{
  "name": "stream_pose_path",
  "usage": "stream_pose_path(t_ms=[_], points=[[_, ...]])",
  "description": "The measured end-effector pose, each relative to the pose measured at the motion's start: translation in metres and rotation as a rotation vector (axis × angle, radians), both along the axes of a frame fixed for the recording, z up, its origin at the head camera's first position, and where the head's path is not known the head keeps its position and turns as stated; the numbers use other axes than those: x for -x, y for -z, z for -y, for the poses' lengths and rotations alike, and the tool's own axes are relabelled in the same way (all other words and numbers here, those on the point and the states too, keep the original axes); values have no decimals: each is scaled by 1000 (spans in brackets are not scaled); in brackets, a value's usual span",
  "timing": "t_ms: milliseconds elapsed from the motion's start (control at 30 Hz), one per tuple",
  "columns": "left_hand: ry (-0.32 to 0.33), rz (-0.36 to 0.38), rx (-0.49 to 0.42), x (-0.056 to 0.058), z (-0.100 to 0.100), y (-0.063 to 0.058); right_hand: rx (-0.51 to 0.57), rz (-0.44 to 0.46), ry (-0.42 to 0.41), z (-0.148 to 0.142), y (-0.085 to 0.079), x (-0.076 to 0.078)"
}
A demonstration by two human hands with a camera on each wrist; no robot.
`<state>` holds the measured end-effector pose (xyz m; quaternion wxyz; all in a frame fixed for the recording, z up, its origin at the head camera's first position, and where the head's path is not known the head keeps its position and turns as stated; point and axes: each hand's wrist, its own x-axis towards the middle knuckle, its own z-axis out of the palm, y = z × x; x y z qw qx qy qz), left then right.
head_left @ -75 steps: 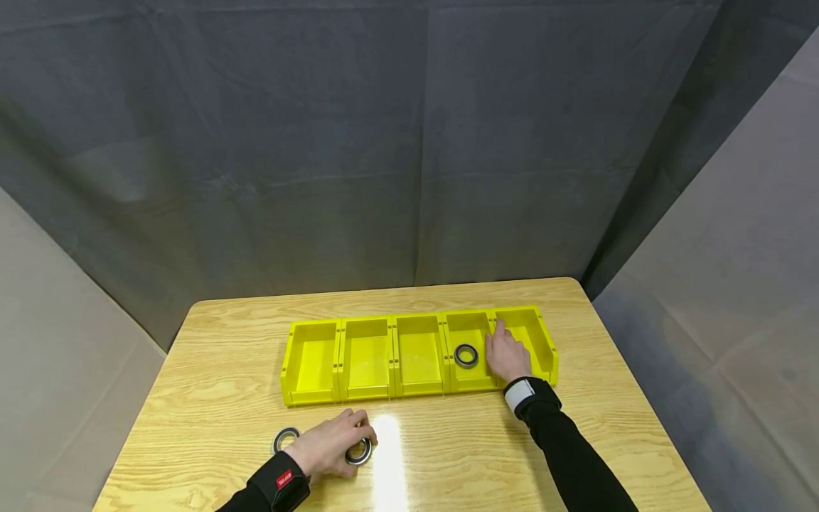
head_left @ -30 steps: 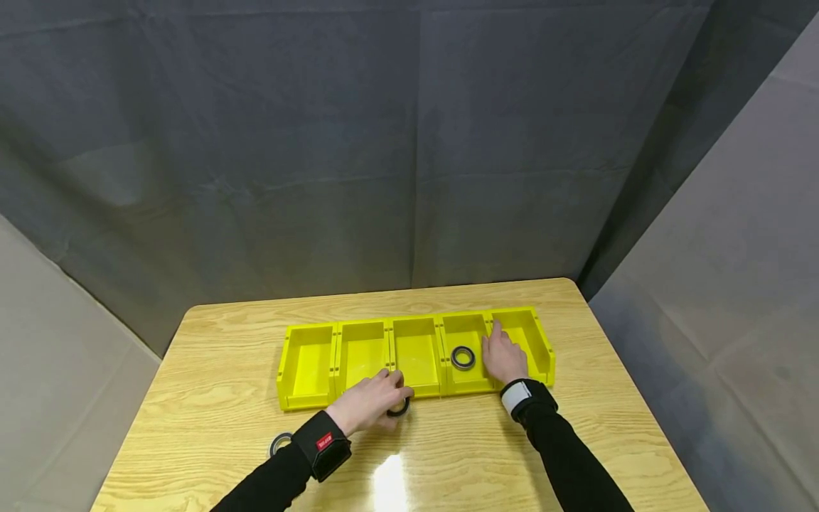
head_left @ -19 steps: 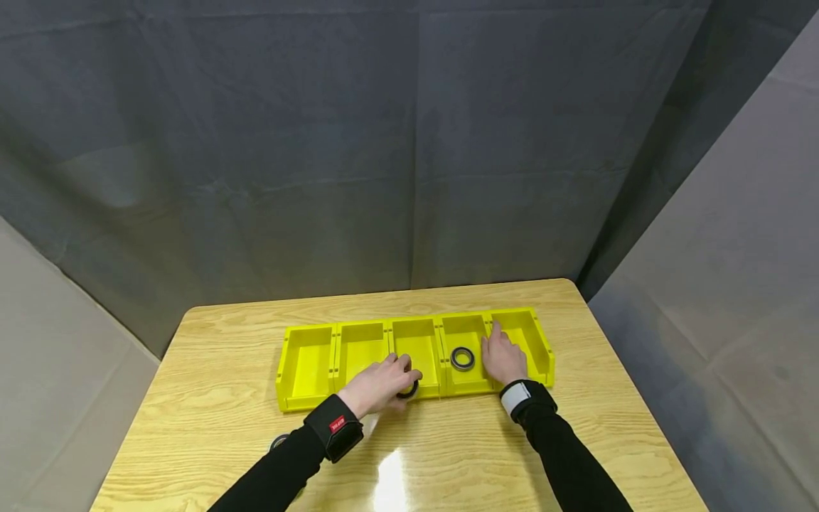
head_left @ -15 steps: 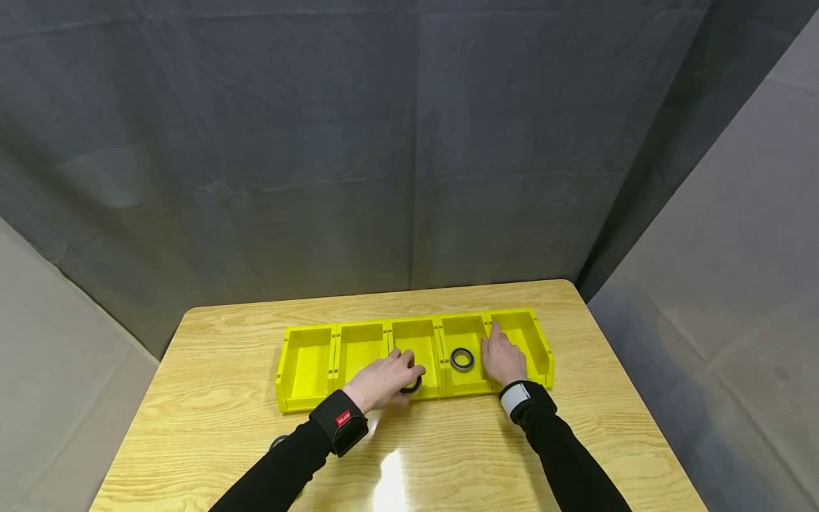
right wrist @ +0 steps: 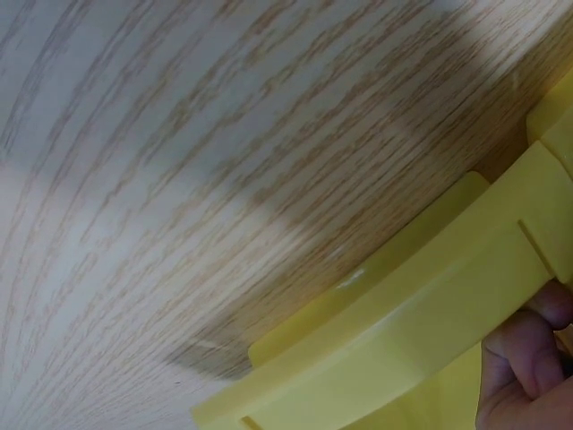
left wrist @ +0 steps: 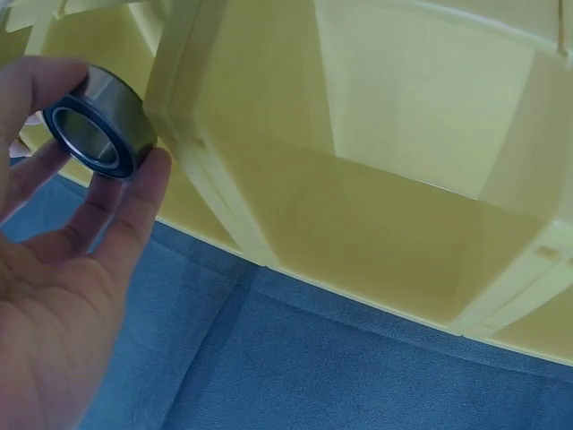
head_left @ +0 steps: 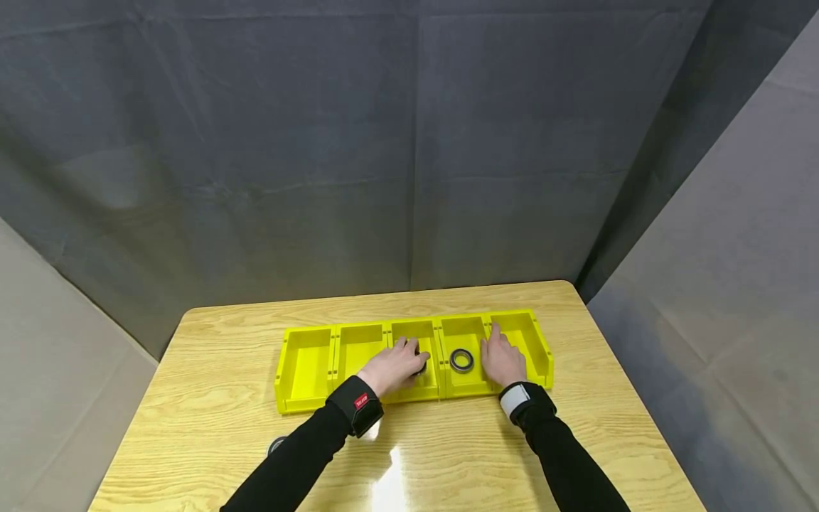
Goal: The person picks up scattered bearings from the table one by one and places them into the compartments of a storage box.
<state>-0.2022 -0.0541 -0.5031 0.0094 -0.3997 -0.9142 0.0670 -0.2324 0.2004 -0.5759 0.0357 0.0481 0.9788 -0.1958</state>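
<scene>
My left hand (head_left: 392, 368) holds a ball bearing (left wrist: 100, 125) over the middle compartment of the yellow bin row (head_left: 361, 392). The left wrist view shows thumb and fingers pinching its rim, the ring tilted. Another bearing (head_left: 461, 370) lies flat in the compartment to the right. My right hand (head_left: 504, 359) grips the divider between the two rightmost compartments, index finger along its top. In the right wrist view, curled fingers (right wrist: 528, 358) show behind the bin's front lip. A third bearing (head_left: 275, 445) lies on the table, partly hidden by the left sleeve.
The bins stand side by side on a wooden table (head_left: 211, 370), towards its back edge. A dark grey curtain (head_left: 307, 178) hangs behind, with pale panels (head_left: 723, 284) at both sides. Light glares off the tabletop (head_left: 473, 455) in front of the bins.
My left hand has picked a bearing up from the table and carried it forward and right, over the middle compartment. The right hand has stayed on the divider.
</scene>
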Motion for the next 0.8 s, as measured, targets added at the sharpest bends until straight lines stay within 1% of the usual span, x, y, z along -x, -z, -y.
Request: stream_pose_path(t_ms=[200, 433, 667, 800], points=[[19, -66, 24, 7, -4, 7, -4, 3, -1, 0, -1, -1], [36, -142, 55, 12, -7, 14, -5, 2, -5, 0, -1, -1], [18, -191, 70, 14, -8, 23, -12, -8, -6, 0, -1, -2], [15, -223, 123, 15, -9, 27, -11, -8, -3, 0, 0, -2]])
